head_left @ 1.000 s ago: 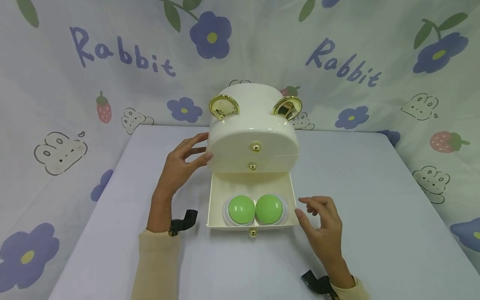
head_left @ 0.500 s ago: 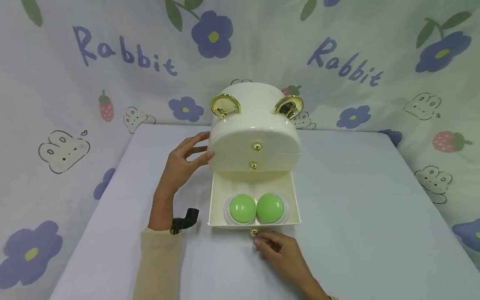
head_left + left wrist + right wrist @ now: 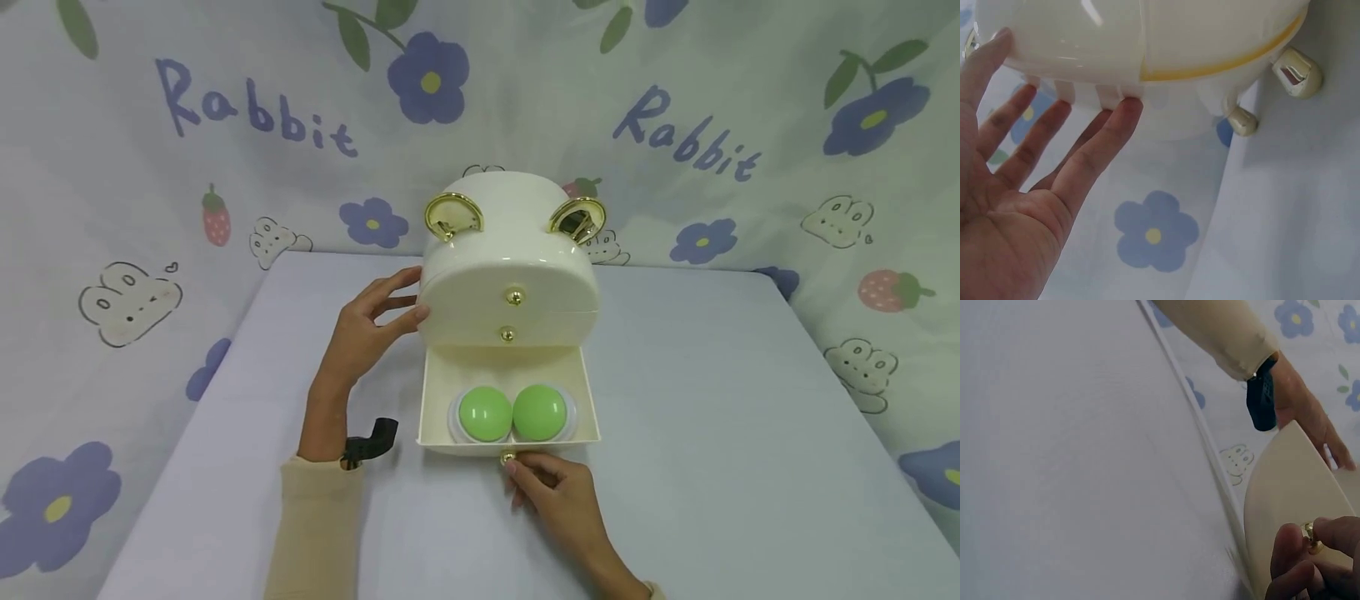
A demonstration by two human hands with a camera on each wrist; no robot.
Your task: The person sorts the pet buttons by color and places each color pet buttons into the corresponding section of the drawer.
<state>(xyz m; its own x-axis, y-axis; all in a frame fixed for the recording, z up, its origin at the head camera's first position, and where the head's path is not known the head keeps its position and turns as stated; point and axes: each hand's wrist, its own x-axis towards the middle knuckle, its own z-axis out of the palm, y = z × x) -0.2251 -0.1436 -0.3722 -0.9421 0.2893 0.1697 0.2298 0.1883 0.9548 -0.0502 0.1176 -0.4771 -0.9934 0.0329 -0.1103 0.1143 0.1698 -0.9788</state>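
A glossy white storage box (image 3: 510,279) with gold-rimmed ears stands mid-table, its bottom drawer (image 3: 504,364) pulled out. Two round light-green-topped items (image 3: 483,414) with pale rims lie side by side inside the drawer. My left hand (image 3: 363,333) rests its spread fingertips against the box's left side; in the left wrist view the fingers (image 3: 1094,153) are nearly straight along its wall. My right hand (image 3: 558,500) pinches the gold knob (image 3: 508,457) at the drawer's front between thumb and fingers. The right wrist view shows this knob (image 3: 1311,537) between the fingertips.
Two more gold knobs (image 3: 514,297) sit on the box's closed upper front. Small gold feet (image 3: 1297,72) show beneath the box. A white cloth covers the table (image 3: 720,417), and a flower-and-rabbit printed curtain (image 3: 525,83) hangs behind it.
My right hand has moved left from beside the drawer's right edge to its front knob and now pinches it. The left hand stays on the box's side. The drawer's front edge looks slightly tilted.
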